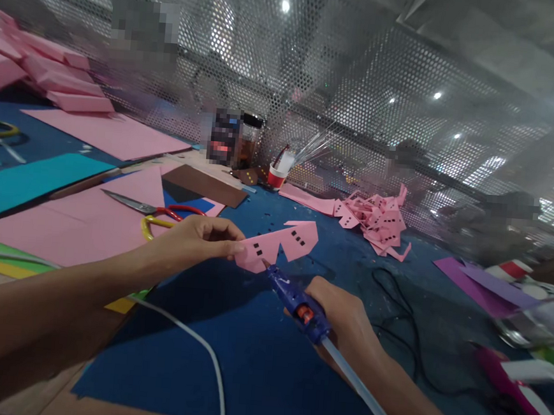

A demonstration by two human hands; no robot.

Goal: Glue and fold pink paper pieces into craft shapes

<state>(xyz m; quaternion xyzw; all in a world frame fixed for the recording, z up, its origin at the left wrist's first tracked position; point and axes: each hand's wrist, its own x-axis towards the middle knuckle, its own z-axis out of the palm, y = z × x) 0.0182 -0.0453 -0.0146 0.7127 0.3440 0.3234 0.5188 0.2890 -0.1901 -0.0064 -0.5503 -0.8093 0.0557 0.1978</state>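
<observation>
Between thumb and fingers, my left hand (202,240) pinches the left end of a pink paper cutout (274,242) that carries small black squares and a notch. My right hand (340,308) is wrapped round a blue hot glue gun (298,302), with a long clear glue stick (363,390) running out of its back. The gun's nozzle meets the lower edge of the cutout, near the left squares; whether it touches is hard to tell. Just behind my left hand lie scissors (149,210) with red and yellow handles on pink paper.
A heap of similar pink cutouts (381,219) lies at the back right. Beyond stand a red-and-white paper cup (277,177) and a jar (250,138). A white cord (199,339) crosses in front; a black cable (408,307) coils at right. Pink folded paper (53,65) is piled far left.
</observation>
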